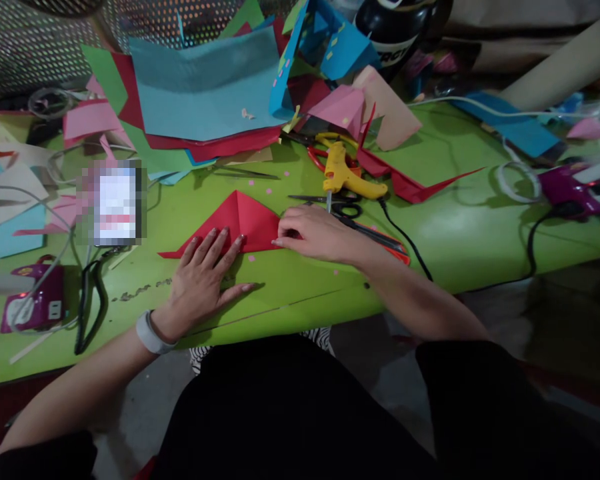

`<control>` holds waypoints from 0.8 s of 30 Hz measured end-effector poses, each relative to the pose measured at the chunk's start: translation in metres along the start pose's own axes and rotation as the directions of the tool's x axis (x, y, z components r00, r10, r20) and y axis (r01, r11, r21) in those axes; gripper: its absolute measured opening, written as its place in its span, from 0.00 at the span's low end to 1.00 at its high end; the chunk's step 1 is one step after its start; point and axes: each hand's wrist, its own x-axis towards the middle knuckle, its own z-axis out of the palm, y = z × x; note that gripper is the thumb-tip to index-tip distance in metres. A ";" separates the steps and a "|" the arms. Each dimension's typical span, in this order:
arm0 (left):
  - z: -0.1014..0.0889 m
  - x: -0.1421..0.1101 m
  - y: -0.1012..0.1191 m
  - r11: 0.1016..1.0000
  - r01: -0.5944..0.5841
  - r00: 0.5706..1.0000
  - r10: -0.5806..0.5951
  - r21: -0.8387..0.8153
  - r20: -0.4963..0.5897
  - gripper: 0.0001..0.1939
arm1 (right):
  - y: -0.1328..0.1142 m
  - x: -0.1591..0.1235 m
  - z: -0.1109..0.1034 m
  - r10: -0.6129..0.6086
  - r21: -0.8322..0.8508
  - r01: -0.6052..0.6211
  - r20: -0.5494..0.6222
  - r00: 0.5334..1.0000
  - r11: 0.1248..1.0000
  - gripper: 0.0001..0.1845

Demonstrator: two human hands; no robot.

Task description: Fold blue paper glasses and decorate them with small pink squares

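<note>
A folded sheet of red paper, roughly triangular with a crease down its middle, lies on the green table. My left hand rests flat on its lower left part, fingers spread. At the paper's right corner, my right hand has its thumb and fingers pinched on the edge; the corner itself is hidden by the fingers. Just beyond my right hand are a yellow glue gun, a pair of scissors and an orange and black cutter, partly under my forearm.
Stacked coloured sheets lie at the back. A phone stands to the left, near a purple power block. Another purple power block sits at the right with cables. A folded red strip lies behind the glue gun.
</note>
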 end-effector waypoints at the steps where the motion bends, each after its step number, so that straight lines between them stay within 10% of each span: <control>1: 0.000 0.000 0.002 1.000 0.006 1.000 -0.006 -0.001 -0.004 0.42 | -0.004 -0.001 0.001 0.004 -0.016 -0.005 -0.059 0.998 1.000 0.09; 8: 0.000 -0.002 0.008 1.000 0.025 1.000 -0.025 0.012 -0.018 0.41 | -0.033 0.002 0.020 -0.190 -0.078 0.179 -0.174 0.966 0.981 0.14; 17: -0.018 0.022 -0.026 0.974 0.117 0.993 -0.116 -0.194 0.015 0.14 | -0.023 0.010 0.026 -0.091 0.096 0.106 -0.149 0.985 0.990 0.07; 24: -0.003 0.025 -0.029 0.996 0.088 0.989 -0.086 0.017 -0.117 0.12 | -0.023 0.011 0.023 0.025 0.126 -0.010 -0.118 0.993 0.992 0.08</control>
